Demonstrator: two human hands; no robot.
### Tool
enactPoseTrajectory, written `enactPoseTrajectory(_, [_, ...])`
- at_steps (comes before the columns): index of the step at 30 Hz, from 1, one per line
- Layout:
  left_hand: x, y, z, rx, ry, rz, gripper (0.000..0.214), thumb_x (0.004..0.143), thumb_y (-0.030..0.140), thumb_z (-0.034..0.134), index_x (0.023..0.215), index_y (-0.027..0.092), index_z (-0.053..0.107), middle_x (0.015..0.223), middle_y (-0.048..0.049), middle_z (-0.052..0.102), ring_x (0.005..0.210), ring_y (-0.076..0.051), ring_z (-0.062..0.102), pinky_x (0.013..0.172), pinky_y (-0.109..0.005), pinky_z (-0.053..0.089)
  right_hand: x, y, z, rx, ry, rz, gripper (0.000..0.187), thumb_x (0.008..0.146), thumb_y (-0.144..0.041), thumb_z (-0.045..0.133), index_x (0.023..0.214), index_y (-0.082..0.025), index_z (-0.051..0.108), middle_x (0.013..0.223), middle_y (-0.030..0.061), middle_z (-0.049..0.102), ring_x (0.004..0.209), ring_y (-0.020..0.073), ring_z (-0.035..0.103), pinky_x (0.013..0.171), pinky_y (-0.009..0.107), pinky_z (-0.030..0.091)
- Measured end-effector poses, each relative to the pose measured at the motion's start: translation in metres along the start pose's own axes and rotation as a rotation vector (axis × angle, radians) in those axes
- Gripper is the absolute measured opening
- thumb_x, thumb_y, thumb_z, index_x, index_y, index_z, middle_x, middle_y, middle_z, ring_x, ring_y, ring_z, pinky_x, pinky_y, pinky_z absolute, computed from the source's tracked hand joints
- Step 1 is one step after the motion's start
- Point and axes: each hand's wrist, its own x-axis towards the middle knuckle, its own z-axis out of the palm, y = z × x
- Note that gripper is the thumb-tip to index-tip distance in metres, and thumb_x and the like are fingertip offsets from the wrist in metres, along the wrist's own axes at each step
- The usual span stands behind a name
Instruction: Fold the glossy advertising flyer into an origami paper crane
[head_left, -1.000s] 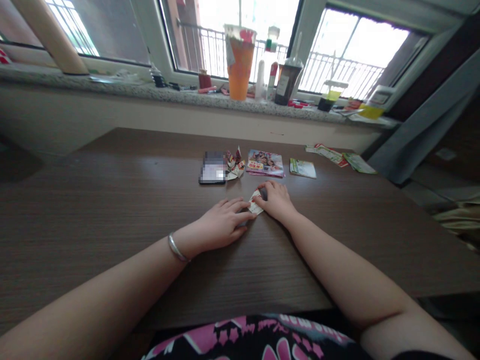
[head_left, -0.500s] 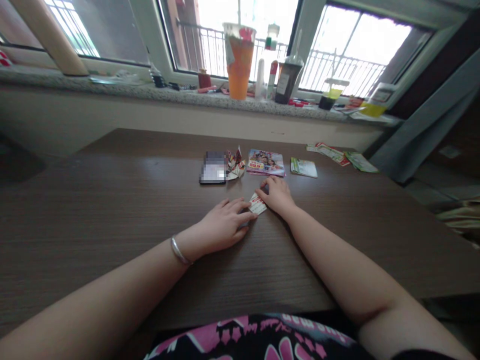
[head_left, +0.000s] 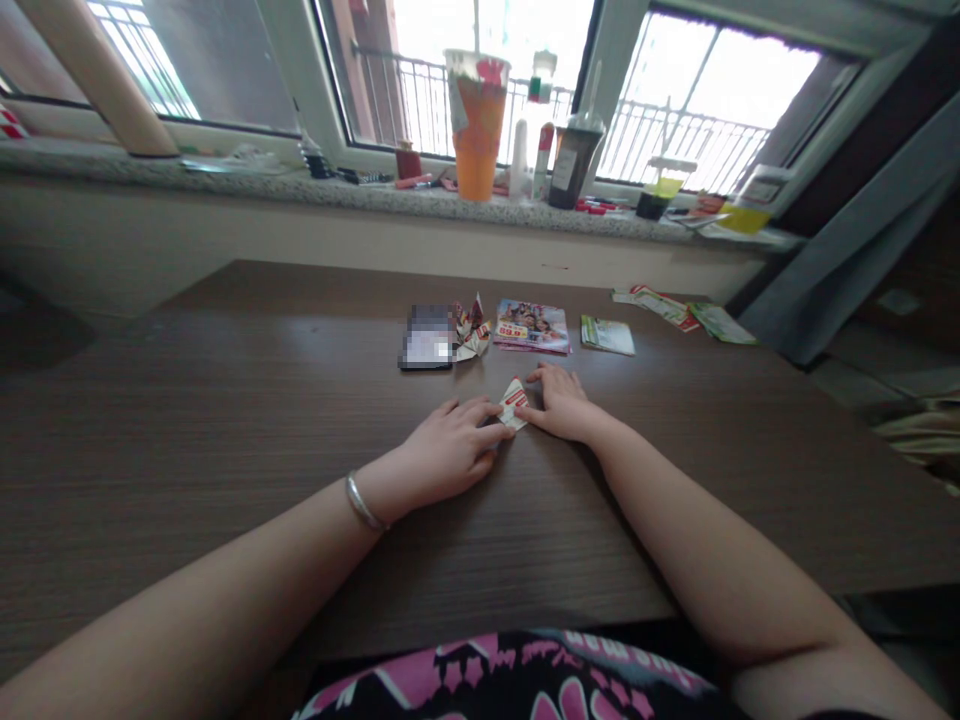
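Observation:
A small folded piece of printed paper (head_left: 513,404), white with red marks, lies on the brown wooden table (head_left: 225,400) between my hands. My left hand (head_left: 448,447) rests flat on the table with its fingers stretched toward the paper's left edge, pressing it down. My right hand (head_left: 559,402) lies palm down with its fingers spread over the paper's right side. A silver bangle (head_left: 361,503) sits on my left wrist.
Beyond the hands lie a phone (head_left: 426,345), a folded paper figure (head_left: 472,328), a colourful leaflet (head_left: 531,327), a green card (head_left: 607,336) and more leaflets (head_left: 682,312) at the far right. The windowsill holds an orange cup (head_left: 477,125), bottles and small items.
My right hand slid forward over the paper and then back, now lying flatter beside it. The paper shifted slightly. My left hand stayed almost in place.

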Motion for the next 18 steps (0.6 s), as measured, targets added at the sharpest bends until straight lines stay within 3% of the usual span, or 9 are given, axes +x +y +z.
enactPoseTrajectory(13, [-0.0023, -0.0033, -0.0011, -0.053, 0.007, 0.032, 0.032, 0.091, 0.024, 0.048, 0.122, 0.025, 0.057, 0.14, -0.0083, 0.049, 0.131, -0.03, 0.042, 0.107, -0.051, 0.033, -0.0042, 0.0032, -0.0043, -0.017, -0.047, -0.071, 0.044, 0.09, -0.039, 0.054, 0.128, -0.018, 0.05, 0.153, 0.0152, 0.03, 0.144, 0.0334, 0.02, 0.112, 0.06, 0.017])
enactPoseTrajectory(18, [-0.0025, -0.0094, -0.0071, -0.112, 0.048, 0.029, 0.021, 0.091, 0.027, 0.05, 0.109, 0.019, 0.058, 0.122, -0.0095, 0.06, 0.115, -0.024, 0.054, 0.103, -0.042, 0.041, -0.0042, -0.0032, -0.0036, -0.004, 0.009, -0.134, 0.037, 0.09, -0.037, 0.054, 0.126, -0.025, 0.056, 0.149, 0.0101, 0.038, 0.141, 0.0337, 0.027, 0.11, 0.063, 0.019])
